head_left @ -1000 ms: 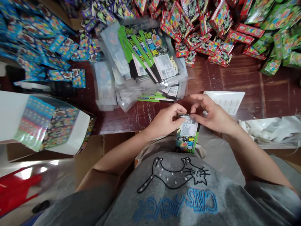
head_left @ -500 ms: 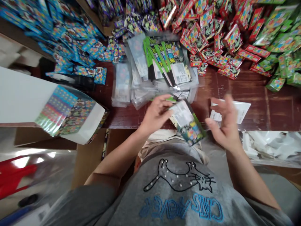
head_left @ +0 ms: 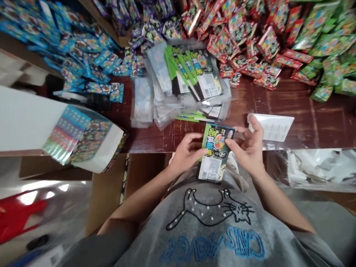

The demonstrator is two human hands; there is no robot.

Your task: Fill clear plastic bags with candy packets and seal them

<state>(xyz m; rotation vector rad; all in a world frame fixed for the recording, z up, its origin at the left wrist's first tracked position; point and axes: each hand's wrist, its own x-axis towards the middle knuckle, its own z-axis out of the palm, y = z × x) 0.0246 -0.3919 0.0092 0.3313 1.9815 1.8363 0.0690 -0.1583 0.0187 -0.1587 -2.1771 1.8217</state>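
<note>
A black and green candy packet [head_left: 214,154], with bright lettering and a white barcode label, is held upright at the table's front edge, close to the grey shirt. My left hand [head_left: 187,152] pinches its left side, thumb on the front. My right hand [head_left: 249,148] grips its upper right edge, thumb on the printed face and the other fingers partly hidden behind. Just beyond my right hand lies a white sheet [head_left: 274,128] with faint printed blocks. Similar black and green packets [head_left: 194,70] and clear plastic sleeves [head_left: 142,100] are piled on the table ahead.
Heaps of small blue [head_left: 80,55], purple [head_left: 151,31], red [head_left: 244,44] and green candy packs [head_left: 330,70] line the back. At left stands an open white box [head_left: 102,154] with colourful packs inside. White scraps in clear plastic [head_left: 319,168] sit below the table's right edge.
The packet has been turned so its lettering reads upright. My right hand has come left from beside the white sheet and taken hold of the packet's right side.
</note>
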